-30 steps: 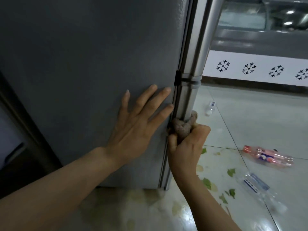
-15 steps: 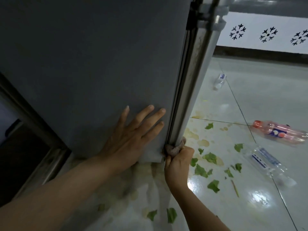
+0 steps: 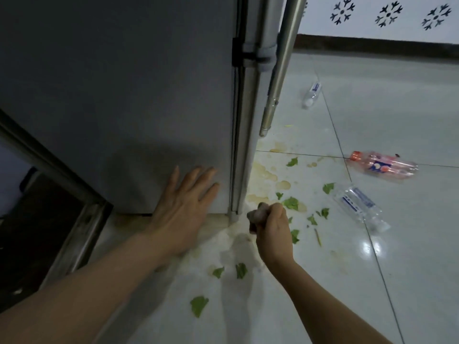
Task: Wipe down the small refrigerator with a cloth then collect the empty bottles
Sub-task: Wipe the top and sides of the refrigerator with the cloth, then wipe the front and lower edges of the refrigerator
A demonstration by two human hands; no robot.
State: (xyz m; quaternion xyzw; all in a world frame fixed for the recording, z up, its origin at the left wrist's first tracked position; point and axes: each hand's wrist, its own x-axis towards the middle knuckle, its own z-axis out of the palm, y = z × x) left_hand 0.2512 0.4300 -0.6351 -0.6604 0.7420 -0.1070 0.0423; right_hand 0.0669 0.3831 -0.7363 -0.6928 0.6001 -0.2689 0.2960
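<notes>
The grey refrigerator (image 3: 129, 95) is standing upright on the floor. A crumpled brownish cloth (image 3: 258, 216) is sitting just off its bottom front corner. Three clear bottles are lying on their sides: a small one (image 3: 311, 94), a pink-labelled one (image 3: 383, 166), a blue-labelled one (image 3: 357, 203).

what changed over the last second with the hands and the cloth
The right hand, gripping the bunched cloth, slid down the refrigerator door edge to its bottom corner and now sits just off it, above the floor. The left hand slid down the side panel too, fingers flat. The cloth remained held; the three bottles lie where they were.
</notes>
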